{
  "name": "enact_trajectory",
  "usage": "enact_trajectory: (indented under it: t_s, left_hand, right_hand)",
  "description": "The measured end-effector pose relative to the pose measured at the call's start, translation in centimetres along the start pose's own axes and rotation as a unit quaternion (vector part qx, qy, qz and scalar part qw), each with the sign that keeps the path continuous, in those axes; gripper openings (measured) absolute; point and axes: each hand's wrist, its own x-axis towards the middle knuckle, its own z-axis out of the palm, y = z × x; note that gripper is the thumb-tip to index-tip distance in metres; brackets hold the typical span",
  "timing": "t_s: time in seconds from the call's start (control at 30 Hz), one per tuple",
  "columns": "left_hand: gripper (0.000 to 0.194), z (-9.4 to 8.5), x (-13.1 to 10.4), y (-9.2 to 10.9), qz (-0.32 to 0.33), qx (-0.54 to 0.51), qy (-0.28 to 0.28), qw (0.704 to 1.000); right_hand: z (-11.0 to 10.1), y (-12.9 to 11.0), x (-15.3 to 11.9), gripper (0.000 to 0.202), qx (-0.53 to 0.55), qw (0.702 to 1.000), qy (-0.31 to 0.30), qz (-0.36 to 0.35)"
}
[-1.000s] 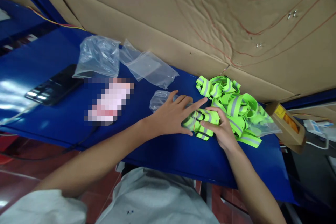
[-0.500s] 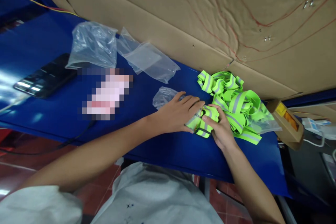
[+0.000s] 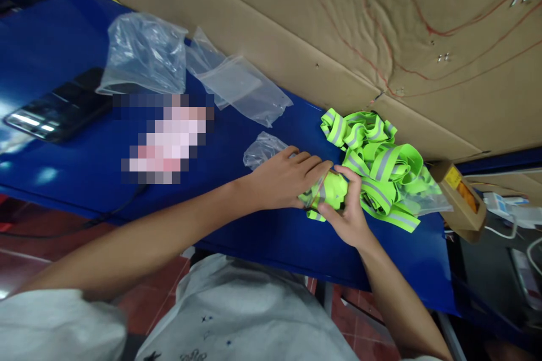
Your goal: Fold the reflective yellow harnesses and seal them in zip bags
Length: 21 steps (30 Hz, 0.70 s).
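My left hand (image 3: pixel 282 177) is closed around a small clear plastic bag (image 3: pixel 311 194), palm down over the blue table. A folded bundle of fluorescent green reflective strap (image 3: pixel 333 189) with grey stripes lies between my hands, partly inside that bag. My right hand (image 3: pixel 349 211) grips the bundle's right side, thumb below and index finger above. One loose bit of strap shows under the bundle. Just beyond my right hand is a loose heap of the same green straps (image 3: pixel 381 163). The left palm hides part of the bag.
Crumpled clear bags (image 3: pixel 146 53) and flat ones (image 3: pixel 245 87) lie along the cardboard wall (image 3: pixel 254 11). A black phone (image 3: pixel 59 104) and a blurred-out pinkish item (image 3: pixel 171 138) are on the left. At the right stands an open cardboard box (image 3: pixel 461 197).
The bundle has moved deeper into the bag, and my right hand has shifted left with it. The dark band on its front is now mostly hidden. The view has tilted slightly.
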Motion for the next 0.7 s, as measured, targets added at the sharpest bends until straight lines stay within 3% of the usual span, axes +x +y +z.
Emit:
enact_trajectory:
  t_s: [0.2,0.33,0.4,0.47,0.57,0.63,0.7]
  left_hand:
    - [0.080,0.0,0.2,0.6,-0.020,0.017,0.001,1.000]
    - [0.091,0.3,0.3,2.0,-0.020,0.063,-0.006,0.998]
    - [0.091,0.4,0.4,2.2,-0.026,0.070,-0.001,0.997]
    - [0.088,0.5,0.3,1.9,-0.042,0.052,0.011,0.998]
    - [0.083,0.1,0.2,0.8,-0.086,-0.010,0.031,0.996]
    - [0.082,-0.3,0.2,0.2,-0.109,-0.046,0.046,0.992]
    - [0.082,-0.6,0.1,0.0,-0.122,-0.067,0.063,0.988]
  right_hand:
    - [1.6,0.2,0.9,0.058,0.131,0.975,0.143,0.110]
    - [2.8,0.4,1.2,0.061,0.246,0.937,0.172,0.177]
    - [2.9,0.4,1.1,0.060,0.248,0.936,0.175,0.176]
    - [2.4,0.2,0.9,0.057,0.216,0.955,0.143,0.146]
    - [0.7,-0.4,0.6,0.061,0.168,0.983,0.016,0.067]
    - [-0.2,-0.9,0.6,0.072,0.162,0.985,-0.055,0.032]
    - [-0.5,-1.1,0.7,0.072,0.168,0.984,-0.051,0.020]
